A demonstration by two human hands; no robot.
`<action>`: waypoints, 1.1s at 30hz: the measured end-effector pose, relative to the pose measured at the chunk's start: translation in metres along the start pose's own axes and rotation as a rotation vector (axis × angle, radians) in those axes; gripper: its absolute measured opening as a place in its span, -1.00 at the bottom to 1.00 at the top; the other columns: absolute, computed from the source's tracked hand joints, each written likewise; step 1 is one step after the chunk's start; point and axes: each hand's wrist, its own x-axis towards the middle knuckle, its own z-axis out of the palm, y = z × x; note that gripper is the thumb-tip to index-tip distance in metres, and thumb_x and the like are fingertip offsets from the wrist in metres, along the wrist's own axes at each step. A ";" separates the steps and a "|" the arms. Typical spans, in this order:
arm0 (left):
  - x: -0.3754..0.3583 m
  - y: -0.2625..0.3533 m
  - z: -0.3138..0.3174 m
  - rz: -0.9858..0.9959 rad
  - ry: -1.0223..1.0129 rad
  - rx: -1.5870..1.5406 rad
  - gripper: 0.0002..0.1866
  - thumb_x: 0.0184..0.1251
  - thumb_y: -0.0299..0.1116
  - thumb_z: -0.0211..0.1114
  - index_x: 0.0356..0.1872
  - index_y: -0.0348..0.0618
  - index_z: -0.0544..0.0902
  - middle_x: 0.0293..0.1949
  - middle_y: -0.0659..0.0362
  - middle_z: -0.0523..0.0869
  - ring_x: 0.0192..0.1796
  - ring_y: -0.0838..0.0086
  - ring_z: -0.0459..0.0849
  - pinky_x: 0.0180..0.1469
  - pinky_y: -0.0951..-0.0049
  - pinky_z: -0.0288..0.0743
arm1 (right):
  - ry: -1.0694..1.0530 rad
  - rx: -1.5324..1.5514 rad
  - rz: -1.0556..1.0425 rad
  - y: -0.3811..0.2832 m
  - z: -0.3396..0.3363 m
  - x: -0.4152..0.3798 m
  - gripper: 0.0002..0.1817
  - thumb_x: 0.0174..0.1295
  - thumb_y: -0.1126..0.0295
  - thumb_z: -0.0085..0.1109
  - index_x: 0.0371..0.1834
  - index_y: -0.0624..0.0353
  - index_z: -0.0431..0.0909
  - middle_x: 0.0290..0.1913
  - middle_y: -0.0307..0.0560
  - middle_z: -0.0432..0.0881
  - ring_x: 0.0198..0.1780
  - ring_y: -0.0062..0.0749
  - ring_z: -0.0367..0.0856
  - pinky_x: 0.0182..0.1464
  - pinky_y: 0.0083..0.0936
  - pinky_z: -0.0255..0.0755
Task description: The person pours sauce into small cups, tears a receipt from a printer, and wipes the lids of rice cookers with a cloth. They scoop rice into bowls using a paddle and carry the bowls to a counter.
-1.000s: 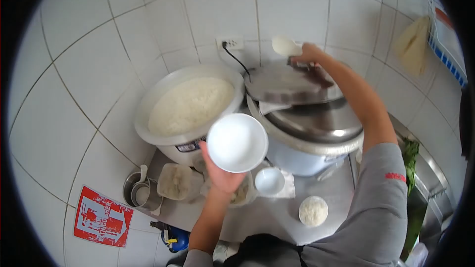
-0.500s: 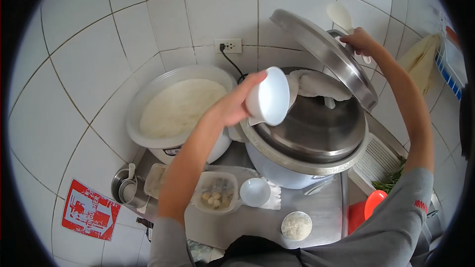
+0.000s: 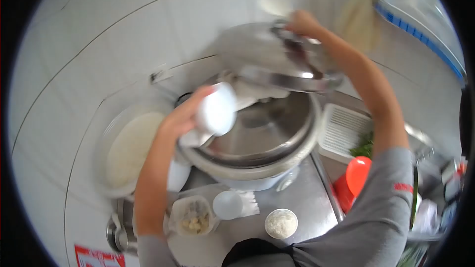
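My left hand (image 3: pixel 182 116) is closed round a white bowl (image 3: pixel 217 111), tipped on its side above the left part of a large rice cooker (image 3: pixel 247 172). At the back of the cooker my right hand (image 3: pixel 303 23) grips the handle of its metal lid (image 3: pixel 257 52), raised and tilted toward the wall. A pale rice paddle (image 3: pixel 275 6) juts out beside that hand, blurred by motion. Shiny metal shows within the cooker's rim, and a whitish cloth-like piece (image 3: pixel 252 91) lies along its back edge.
Left stands another cooker (image 3: pixel 106 163) filled with white rice. In front are a tub of pale round pieces (image 3: pixel 195 220), a small bowl (image 3: pixel 227 205) and a bowl of white grains (image 3: pixel 281 223). A white basket (image 3: pixel 344 128) and red container (image 3: pixel 357 173) are at right.
The view has swung right, so the cookers appear farther left. My right hand has tipped the lid, which now shows more of its top. Both hands keep their holds.
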 end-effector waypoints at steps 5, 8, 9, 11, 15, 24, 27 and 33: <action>-0.125 -0.024 -0.038 0.381 0.374 -0.437 -0.35 0.24 0.19 -0.12 0.17 -0.09 0.33 0.11 0.14 0.45 0.12 0.31 0.46 0.13 0.15 0.37 | -0.133 0.115 0.103 -0.034 0.020 -0.016 -0.74 -0.21 0.31 0.19 -0.47 0.28 0.60 -0.46 0.10 0.64 -0.42 -0.24 0.66 -0.34 -0.41 0.55; -0.197 -0.010 -0.041 0.591 0.511 -0.321 -0.30 0.21 0.23 -0.10 0.26 -0.01 0.17 0.21 0.11 0.32 0.17 0.24 0.40 0.13 0.12 0.40 | -0.162 0.062 0.080 -0.060 0.051 -0.015 -0.76 -0.20 0.34 0.17 -0.47 0.28 0.60 -0.42 0.13 0.63 -0.36 -0.21 0.66 -0.33 -0.41 0.55; -0.219 -0.007 -0.041 0.650 0.618 -0.380 -0.28 0.19 0.25 -0.10 0.26 -0.01 0.17 0.21 0.09 0.32 0.18 0.19 0.39 0.09 0.02 0.41 | -0.191 0.074 0.063 -0.072 0.061 -0.015 -0.76 -0.21 0.35 0.16 -0.47 0.28 0.59 -0.41 0.14 0.63 -0.34 -0.21 0.66 -0.32 -0.40 0.54; -0.267 -0.009 -0.039 0.751 0.830 -0.420 -0.26 0.16 0.27 -0.09 0.26 0.00 0.17 0.21 0.06 0.31 0.18 0.14 0.38 0.06 -0.07 0.42 | -0.178 -0.030 -0.098 -0.083 0.095 -0.002 -0.77 -0.23 0.37 0.14 -0.49 0.27 0.59 -0.47 0.10 0.62 -0.39 -0.23 0.65 -0.36 -0.41 0.54; -0.335 -0.037 -0.031 0.921 1.148 -0.338 -0.28 0.15 0.27 -0.09 0.22 0.00 0.26 0.19 0.12 0.37 0.17 0.11 0.39 0.04 -0.07 0.39 | -0.287 0.264 -0.069 -0.098 0.132 -0.001 -0.60 -0.18 0.28 0.28 -0.30 0.33 0.51 -0.49 -0.03 0.56 -0.52 -0.35 0.56 -0.50 -0.38 0.48; -0.445 -0.109 0.069 1.218 0.464 -0.759 -0.13 0.02 0.33 0.03 0.25 -0.10 0.23 0.16 -0.02 0.40 0.13 0.11 0.45 0.11 -0.03 0.36 | -0.158 0.055 -0.395 -0.102 0.160 0.054 -0.50 -0.10 0.13 0.24 -0.30 0.40 0.40 -0.46 0.19 0.54 -0.43 -0.03 0.55 -0.40 -0.26 0.43; -0.471 -0.123 0.110 0.973 1.025 -0.433 -0.14 0.02 0.29 0.02 0.27 -0.09 0.19 0.18 -0.02 0.38 0.14 0.11 0.45 0.11 0.00 0.37 | -0.193 0.304 -0.445 -0.211 0.099 -0.024 -0.51 0.02 0.07 0.17 -0.25 0.34 0.40 -0.41 0.06 0.52 -0.41 -0.29 0.53 -0.51 -0.41 0.40; -0.509 -0.173 0.194 1.090 1.044 -0.527 -0.20 0.16 0.31 -0.13 0.27 -0.09 0.19 0.21 0.03 0.35 0.18 0.19 0.41 0.19 0.08 0.30 | -1.327 1.087 -0.884 -0.360 0.091 -0.336 -0.45 0.20 0.10 0.07 0.21 0.09 0.28 -0.04 -0.20 0.48 -0.14 -0.61 0.47 -0.29 -0.54 0.42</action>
